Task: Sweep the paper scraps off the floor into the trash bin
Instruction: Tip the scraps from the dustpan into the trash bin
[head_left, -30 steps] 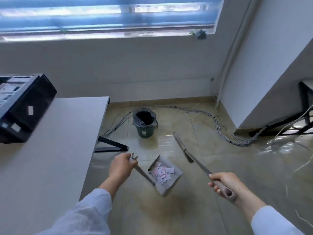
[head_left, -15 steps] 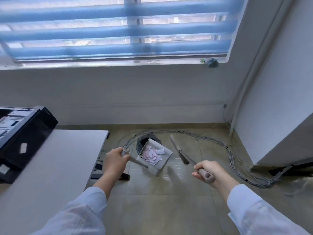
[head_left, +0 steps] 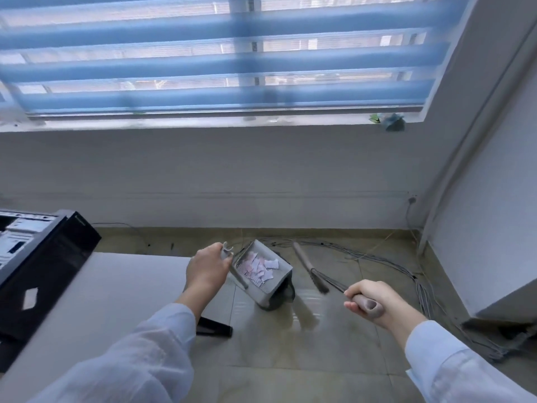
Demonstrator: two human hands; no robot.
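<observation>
Here left hand (head_left: 207, 270) tilts dustpan (head_left: 268, 282) over bin (head_left: 280, 296).

Window: blue striped blinds (head_left: 220, 62), daylit, at 12 o'clock.
Wall: pale wall (head_left: 232, 181) below the sill.
Floor: glossy beige tiles (head_left: 319, 344); cable bundle (head_left: 421, 286) at 3 o'clock.
Bench: white bench (head_left: 96, 301) at 9 o'clock, carrying a black box (head_left: 52, 257).

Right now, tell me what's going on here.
A person is clearing paper off the floor. The left hand holds a grey dustpan by its handle, raised in front of the dark trash bin, which it mostly hides. The paper scraps are still in the pan, not yet tipped out. The right hand holds the broom, its head off to the bin's right.
</observation>
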